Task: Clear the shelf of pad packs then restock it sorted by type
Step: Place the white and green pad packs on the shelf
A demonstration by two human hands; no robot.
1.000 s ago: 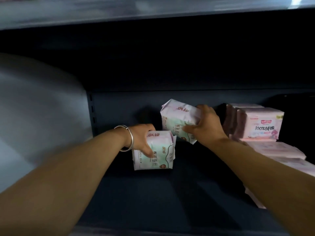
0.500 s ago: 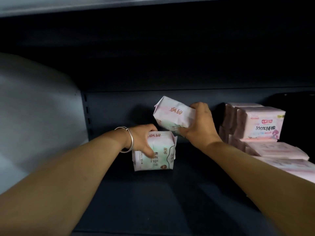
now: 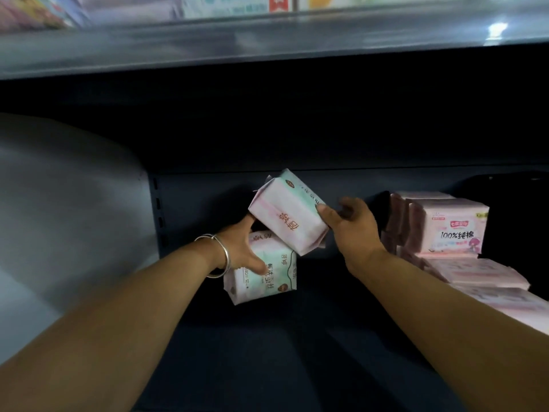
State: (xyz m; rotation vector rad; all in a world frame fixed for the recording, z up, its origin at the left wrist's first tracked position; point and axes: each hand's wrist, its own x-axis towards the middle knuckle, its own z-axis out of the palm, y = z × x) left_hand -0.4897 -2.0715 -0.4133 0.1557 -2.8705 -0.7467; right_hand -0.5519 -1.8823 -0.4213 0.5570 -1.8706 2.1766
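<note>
Two green-and-pink pad packs near frame centre, on a dark shelf [image 3: 297, 352]. Lower pack [image 3: 264, 272] upright on the shelf floor, just left of centre; left hand [image 3: 242, 248] curled round its upper left corner, thumb pressed on the front face, silver bangle [image 3: 218, 255] at the wrist. Upper pack [image 3: 289, 212] tilted, raised above and touching the lower one, gripped at its right end by the right hand [image 3: 352, 230], thumb on the near face, fingers wrapped behind. Stack of pink packs [image 3: 445, 227] at right of frame, well apart from both hands, some upright, others lying flat below. Shelf back panel [image 3: 208, 197] with slotted upright at left. Blurred goods on the upper shelf edge [image 3: 267, 34] along the top.
</note>
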